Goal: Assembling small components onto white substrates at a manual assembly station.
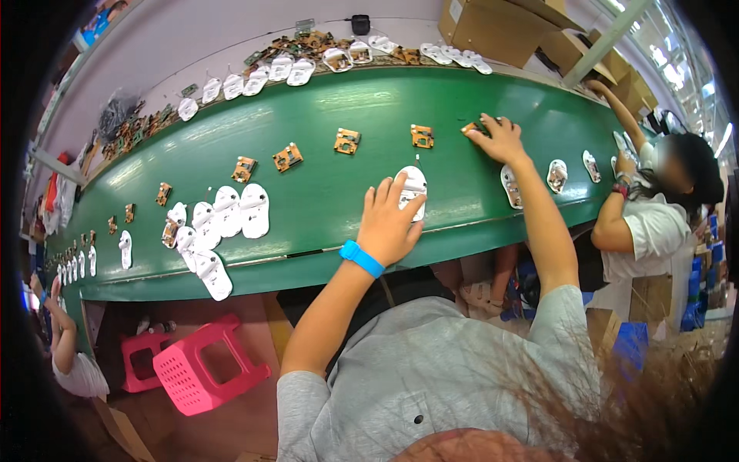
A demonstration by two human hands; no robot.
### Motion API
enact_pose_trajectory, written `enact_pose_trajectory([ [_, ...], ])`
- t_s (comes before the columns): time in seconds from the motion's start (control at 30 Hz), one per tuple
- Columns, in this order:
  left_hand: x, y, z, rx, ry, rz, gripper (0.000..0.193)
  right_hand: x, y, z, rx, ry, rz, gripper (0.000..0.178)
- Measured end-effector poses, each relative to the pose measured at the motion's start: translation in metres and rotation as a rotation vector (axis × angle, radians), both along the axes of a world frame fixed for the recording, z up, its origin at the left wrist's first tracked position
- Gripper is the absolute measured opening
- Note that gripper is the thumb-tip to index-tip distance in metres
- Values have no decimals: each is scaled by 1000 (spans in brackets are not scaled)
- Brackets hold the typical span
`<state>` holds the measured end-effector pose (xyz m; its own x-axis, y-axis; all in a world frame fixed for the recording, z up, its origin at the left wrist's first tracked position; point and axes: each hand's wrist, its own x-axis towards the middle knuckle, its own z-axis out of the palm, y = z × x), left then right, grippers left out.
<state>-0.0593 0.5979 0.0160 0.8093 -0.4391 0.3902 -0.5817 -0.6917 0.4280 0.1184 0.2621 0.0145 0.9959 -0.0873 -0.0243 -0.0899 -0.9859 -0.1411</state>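
The person's left grip (391, 223) is positioned palm down at the near side of the green counter (323, 192), with a blue wristband (362, 258) fitted at the wrist. Its fingers are spread, and the index finger lies over a white sandal-shaped piece (416, 183), which sits on the counter directly ahead of the torso; contact pressure cannot be determined. The right grip (500, 142) is extended farther across the counter, over an orange circuit board (470, 126). Its fingers are bent and its thumb is at the board's near edge; the hand covers part of the board, so whether it is pinched cannot be told. To the left of this board, further orange boards (347, 141) form a spaced row that curves toward the left end of the counter. A cluster of white pieces (255, 209), some overlapping, lies near the front edge, left of the left grip. Additional sandal-shaped pieces (556, 175) are located to the right, between the right forearm and a co-worker (647, 223). Behind the counter, a ledge carries a heap of loose boards (138, 131), a line of white units (281, 68) and a cardboard box (493, 32). A pink stool (181, 377) stands below, on the left.
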Motion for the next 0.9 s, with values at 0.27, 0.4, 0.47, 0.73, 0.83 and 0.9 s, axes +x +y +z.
enact_pose_trajectory([
  [0.27, -22, 7, -5, -121, -54, 34, 40, 1, 199, 22, -82, 41, 249, 92],
  [0.4, -19, 4, -12, -218, -70, 20, 40, 30, 309, 19, -161, 64, 282, 90],
  [0.47, -18, 3, -9, -210, -47, 4, 40, 45, 342, 31, -172, 46, 312, 89],
  [0.73, -26, 17, -13, -297, 8, 89, 37, 55, 289, 60, 282, -129, 948, 49],
  [0.83, -21, 17, -10, -262, -10, 80, 36, 63, 252, 39, 253, -75, 949, 51],
  [0.9, -20, 16, -6, -240, -8, 78, 33, 70, 262, 24, 283, -104, 932, 49],
])
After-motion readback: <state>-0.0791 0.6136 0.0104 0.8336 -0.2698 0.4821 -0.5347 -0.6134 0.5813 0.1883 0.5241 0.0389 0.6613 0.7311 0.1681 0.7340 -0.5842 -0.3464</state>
